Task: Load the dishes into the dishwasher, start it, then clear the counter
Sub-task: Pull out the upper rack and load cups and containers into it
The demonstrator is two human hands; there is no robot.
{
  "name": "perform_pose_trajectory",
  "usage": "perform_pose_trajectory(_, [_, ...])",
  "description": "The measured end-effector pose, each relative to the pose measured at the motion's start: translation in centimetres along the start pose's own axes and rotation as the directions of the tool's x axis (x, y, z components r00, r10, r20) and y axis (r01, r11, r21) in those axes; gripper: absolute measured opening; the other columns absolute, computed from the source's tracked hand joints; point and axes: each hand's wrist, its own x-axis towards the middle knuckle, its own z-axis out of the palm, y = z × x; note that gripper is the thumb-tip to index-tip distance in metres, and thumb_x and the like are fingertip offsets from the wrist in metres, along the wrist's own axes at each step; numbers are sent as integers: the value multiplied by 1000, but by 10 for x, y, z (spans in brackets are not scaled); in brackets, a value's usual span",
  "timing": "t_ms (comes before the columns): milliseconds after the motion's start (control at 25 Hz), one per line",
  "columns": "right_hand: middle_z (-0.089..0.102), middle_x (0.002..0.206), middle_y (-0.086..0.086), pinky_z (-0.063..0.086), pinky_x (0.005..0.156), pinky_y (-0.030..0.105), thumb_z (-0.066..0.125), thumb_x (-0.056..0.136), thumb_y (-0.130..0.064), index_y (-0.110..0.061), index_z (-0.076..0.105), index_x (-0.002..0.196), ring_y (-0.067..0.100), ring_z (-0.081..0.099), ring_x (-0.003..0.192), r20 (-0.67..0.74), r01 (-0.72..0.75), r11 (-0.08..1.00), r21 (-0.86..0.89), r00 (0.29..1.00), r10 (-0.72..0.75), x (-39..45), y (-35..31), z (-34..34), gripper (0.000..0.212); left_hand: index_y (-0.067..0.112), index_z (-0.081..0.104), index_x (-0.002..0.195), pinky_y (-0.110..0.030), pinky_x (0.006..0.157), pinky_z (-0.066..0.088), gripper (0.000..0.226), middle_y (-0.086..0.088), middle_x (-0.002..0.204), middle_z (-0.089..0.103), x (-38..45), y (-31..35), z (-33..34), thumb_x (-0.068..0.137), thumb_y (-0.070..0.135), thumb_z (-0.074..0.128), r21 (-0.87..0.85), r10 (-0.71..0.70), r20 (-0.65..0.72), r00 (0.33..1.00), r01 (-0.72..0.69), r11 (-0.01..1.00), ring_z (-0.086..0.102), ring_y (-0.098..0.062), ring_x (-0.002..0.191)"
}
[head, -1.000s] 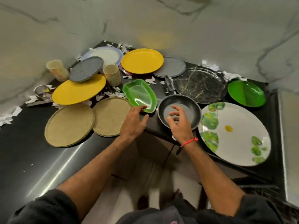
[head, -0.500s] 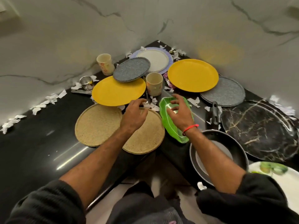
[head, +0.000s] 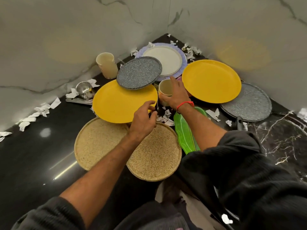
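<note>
Right hand (head: pixel 174 95) is on the beige cup (head: pixel 164 92) in the middle of the tabletop (head: pixel 33 155), fingers wrapped round its near side, index reaching over the far rim. That cup stands between the two yellow plates, the left yellow plate (head: pixel 119 103) and the right yellow plate (head: pixel 211 80), close to both. Left hand (head: pixel 144 120) hovers just beside the left plate's near edge, fingers loosely curled and holding nothing that I can make out.

The cup looks light and rigid, plastic or melamine by my guess, smooth-walled, so a grip round the body below the rim should carry it fine. The tricky bit is the crowding: a speckled grey plate (head: pixel 139 73) sits tilted on the left yellow plate, overhanging it, and a knock could send it sliding. Straight up and out looks the safest line. Torn paper scraps (head: pixel 166 116) litter the surface around the base.
</note>
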Motion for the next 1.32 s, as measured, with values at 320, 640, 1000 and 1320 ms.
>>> perform_pose_trajectory(320, [37, 145, 4, 29, 100, 4, 84, 76, -31, -16, 30, 149, -5, 35, 126, -360, 219, 957, 188, 922, -141, -132, -29, -73, 91, 7, 50, 143, -45, 76, 63, 81, -21, 127, 67, -22, 83, 9, 93, 71, 48, -663, -245, 683, 688, 725, 188, 72, -38, 104])
perform_pose_trajectory(640, [54, 133, 11, 50, 100, 49, 68, 92, -26, -9, 43, 141, 23, 57, 122, -522, 70, 928, 366, 841, 143, -362, 16, -146, 58, 17, 45, 146, -47, 77, 59, 70, -15, 134, 64, -127, 168, 96, 86, 42, 72, -437, 93, 883, 460, 734, 520, 67, -31, 115])
perform_pose_trajectory(1000, [50, 135, -18, 50, 100, 28, 76, 81, -46, -35, 39, 146, 7, 53, 124, -468, -396, 801, 449, 659, 588, -685, 72, -182, 76, 33, 6, 159, -43, 100, 55, 129, -4, 136, 55, -380, 196, 223, 66, 23, 95, -512, 507, 857, -92, -268, 816, 62, -17, 121])
perform_pose_trajectory(1320, [47, 135, 2, 39, 100, 15, 75, 73, -49, -20, 44, 144, 8, 47, 122, -487, -689, 526, 498, 280, 827, -950, 157, -97, 83, 28, 2, 161, -54, 123, 24, 128, -6, 160, 17, -638, 135, 355, 70, 32, 92, -356, 182, 924, -336, -586, 728, 19, -28, 150])
